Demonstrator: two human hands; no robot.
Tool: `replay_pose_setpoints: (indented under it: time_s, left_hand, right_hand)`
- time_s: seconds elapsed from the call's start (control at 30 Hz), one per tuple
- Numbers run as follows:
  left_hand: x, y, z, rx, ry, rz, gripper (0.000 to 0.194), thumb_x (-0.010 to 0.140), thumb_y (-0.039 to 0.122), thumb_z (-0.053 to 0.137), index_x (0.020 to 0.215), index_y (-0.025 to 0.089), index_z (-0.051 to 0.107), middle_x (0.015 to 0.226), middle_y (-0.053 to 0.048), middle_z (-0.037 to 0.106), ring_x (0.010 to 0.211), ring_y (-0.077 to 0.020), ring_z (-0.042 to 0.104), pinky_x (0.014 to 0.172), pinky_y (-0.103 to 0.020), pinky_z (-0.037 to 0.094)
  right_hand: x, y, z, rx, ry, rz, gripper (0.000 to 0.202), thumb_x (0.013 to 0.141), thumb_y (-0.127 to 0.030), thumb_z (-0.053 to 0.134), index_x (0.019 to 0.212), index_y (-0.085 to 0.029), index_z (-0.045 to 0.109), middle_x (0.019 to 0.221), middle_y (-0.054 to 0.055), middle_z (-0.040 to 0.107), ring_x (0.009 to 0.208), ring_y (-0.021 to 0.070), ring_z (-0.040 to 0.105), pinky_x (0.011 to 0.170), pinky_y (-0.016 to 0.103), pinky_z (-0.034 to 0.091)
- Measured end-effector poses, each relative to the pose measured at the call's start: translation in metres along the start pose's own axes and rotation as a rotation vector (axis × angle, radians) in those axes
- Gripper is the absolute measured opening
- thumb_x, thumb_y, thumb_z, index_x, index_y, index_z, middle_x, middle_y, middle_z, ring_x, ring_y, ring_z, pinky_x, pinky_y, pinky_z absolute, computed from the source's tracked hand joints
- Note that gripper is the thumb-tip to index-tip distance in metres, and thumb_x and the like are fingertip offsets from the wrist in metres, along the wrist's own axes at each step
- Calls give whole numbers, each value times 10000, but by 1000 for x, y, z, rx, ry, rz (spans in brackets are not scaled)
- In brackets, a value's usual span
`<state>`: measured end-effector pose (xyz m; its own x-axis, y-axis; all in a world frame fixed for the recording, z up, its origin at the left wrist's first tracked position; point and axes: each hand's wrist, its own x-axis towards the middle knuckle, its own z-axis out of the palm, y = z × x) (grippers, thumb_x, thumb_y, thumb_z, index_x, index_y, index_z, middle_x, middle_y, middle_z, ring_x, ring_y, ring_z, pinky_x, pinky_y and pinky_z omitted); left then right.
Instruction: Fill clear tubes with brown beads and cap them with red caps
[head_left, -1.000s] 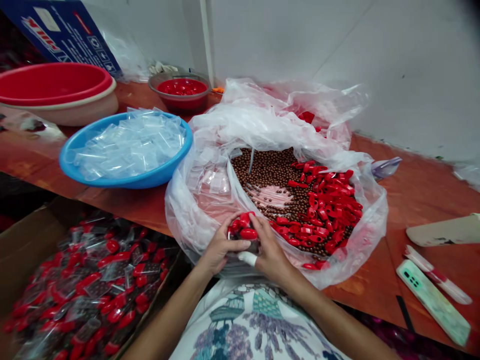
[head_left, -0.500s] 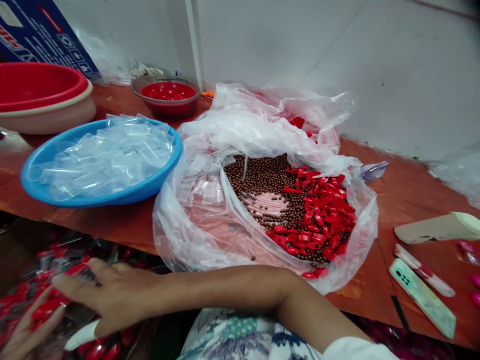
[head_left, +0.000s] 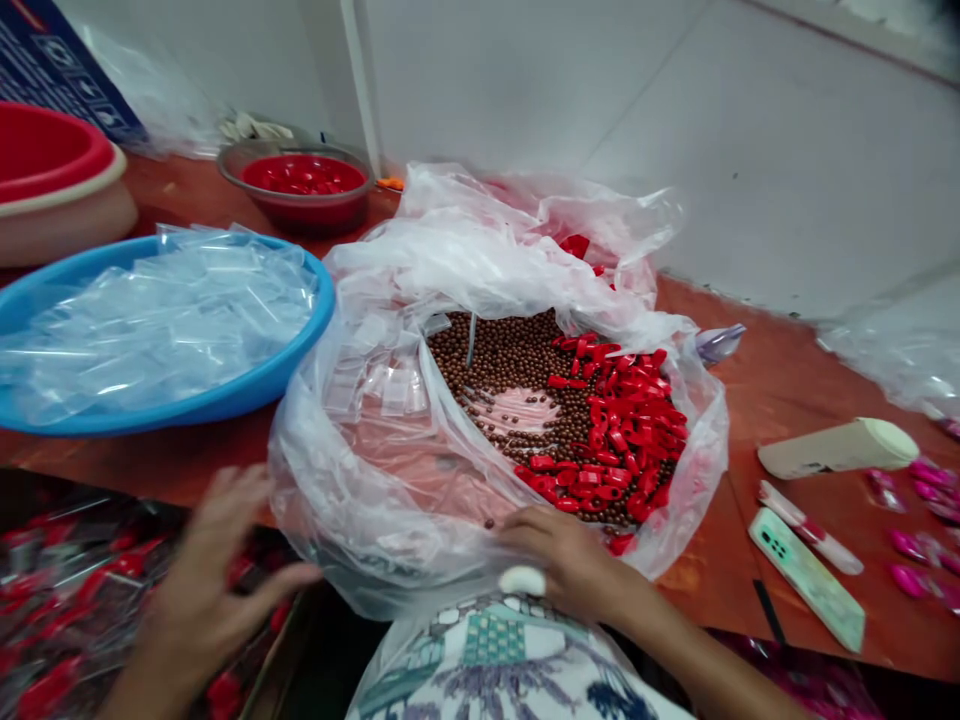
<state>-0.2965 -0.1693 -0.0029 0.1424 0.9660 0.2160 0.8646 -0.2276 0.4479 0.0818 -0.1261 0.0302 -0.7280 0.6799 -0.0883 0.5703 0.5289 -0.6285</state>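
Observation:
My left hand (head_left: 202,590), blurred by motion, is raised over the box of red packed pieces (head_left: 52,610) at the lower left, fingers apart and holding nothing. At the front edge of the clear plastic bag (head_left: 360,530) is my right hand (head_left: 562,560), its fingers bent near the rim; a white cover shows on one digit and whatever the fingertips hold is not clear. Inside the opened bag lie brown beads (head_left: 510,345) and red plastic pieces (head_left: 630,420), with a thin stick standing among the beads. Small clear packets (head_left: 394,385) rest on the bag's left side.
A blue basin (head_left: 225,400) of clear packets is at the left. Behind it are red and cream basins (head_left: 56,220) and a bowl of red pieces (head_left: 300,215). On the right lie a cup (head_left: 832,450), a phone (head_left: 810,580) and pink pieces (head_left: 930,550).
My right hand has moved from the box at the left to the bag's front edge. My left hand has risen and moved right, away from the red pieces. The view has shifted right.

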Motion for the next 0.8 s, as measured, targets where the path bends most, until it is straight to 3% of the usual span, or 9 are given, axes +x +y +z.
replay_pose_setpoints:
  time_s: [0.1,0.17,0.27,0.33,0.4,0.5,0.6,0.7,0.8]
  left_hand:
    - [35,33,32,121,-276,445,908,639,609,609,1399,345,189,1436,-73,318,1313,-351,250,1057,-593,94]
    - [56,52,48,164,-462,552,897,638,589,618,1393,280,247,1442,-131,288,1325,-343,224,1058,-582,39]
    - [83,75,60,182,-601,581,783,650,419,655,1349,240,352,1472,-137,201,1351,-333,134,1059,-569,-3]
    - [100,87,61,125,-651,628,587,680,283,615,1250,253,481,1460,-92,258,1352,-307,151,1076,-539,3]
    - [114,94,61,48,-677,668,444,724,158,523,1156,256,553,1377,-61,415,1332,-261,237,1095,-495,43]
    - [129,100,61,-4,-685,621,426,743,49,397,1097,217,563,1214,-67,562,1230,-210,406,1074,-414,198]
    - [139,100,59,17,-683,473,356,785,80,339,1061,173,543,1077,-93,607,1014,-198,551,910,-324,384]
    - [147,101,53,36,-706,402,333,830,251,389,1133,164,499,1006,-92,621,907,-216,584,795,-296,423]
    - [152,104,49,55,-717,431,614,731,383,554,1295,207,386,1103,-96,606,976,-258,574,805,-306,414]
  right_hand:
    - [-49,23,-6,-58,-35,127,557,790,-438,580,1287,-222,453,1249,106,530,1143,235,469,965,368,374]
    - [-73,34,-5,-95,-55,184,604,794,-344,573,1351,-231,366,1320,100,475,1205,247,412,1000,405,338]
    - [-95,43,3,-168,-42,243,775,701,-108,528,1404,-253,238,1385,65,407,1256,249,350,1027,446,290]
    - [-100,47,10,-213,-9,240,882,605,-16,476,1411,-254,210,1397,50,392,1260,251,342,1028,460,279]
    - [-103,50,13,-251,34,226,882,577,29,435,1392,-263,270,1385,38,413,1237,249,364,1008,462,300]
    - [-104,57,12,-284,131,224,680,672,44,410,1258,-293,480,1303,23,507,1151,241,434,945,444,366]
    - [-108,63,2,-278,262,187,480,746,4,413,1140,-236,547,1211,58,562,1072,230,480,914,428,390]
    - [-109,68,-10,-279,403,117,432,751,-8,376,1135,-172,487,1066,98,602,954,211,530,905,431,390]
    - [-105,71,-21,-327,484,91,370,772,-25,337,1079,-169,485,906,79,613,813,200,542,824,405,411]
